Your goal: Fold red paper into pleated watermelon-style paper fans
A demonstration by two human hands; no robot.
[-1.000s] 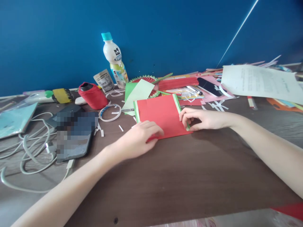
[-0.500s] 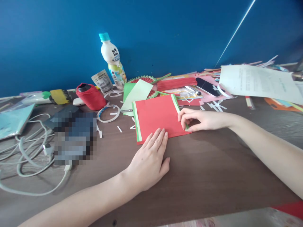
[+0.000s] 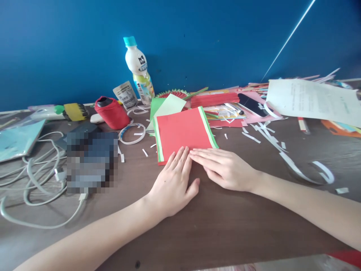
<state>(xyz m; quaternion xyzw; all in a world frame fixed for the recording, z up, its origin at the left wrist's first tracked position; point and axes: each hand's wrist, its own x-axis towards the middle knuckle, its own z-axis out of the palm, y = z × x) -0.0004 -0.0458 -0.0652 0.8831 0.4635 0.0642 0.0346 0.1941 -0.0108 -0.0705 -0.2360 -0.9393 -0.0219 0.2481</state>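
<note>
A red sheet of paper lies flat on the dark wooden table, with white and green strips along its left and right edges. My left hand rests on its near edge, fingers stretched out and the thumb apart. Beside it, my right hand lies flat with fingers extended, its fingertips on the same near edge and almost touching my left fingers. Both hands cover part of that edge. Behind the red sheet sit a pale green paper and a pleated red-and-green paper fan.
A bottle with a turquoise cap stands by the blue wall. Left are a red-wrapped spool, a tape ring, white cables and a pixelated dark object. White paper scraps and a printed sheet lie right.
My right hand has left the sheet's right edge and moved to the near edge beside my left hand, its fingers now flattened. My left hand stays on the near edge.
</note>
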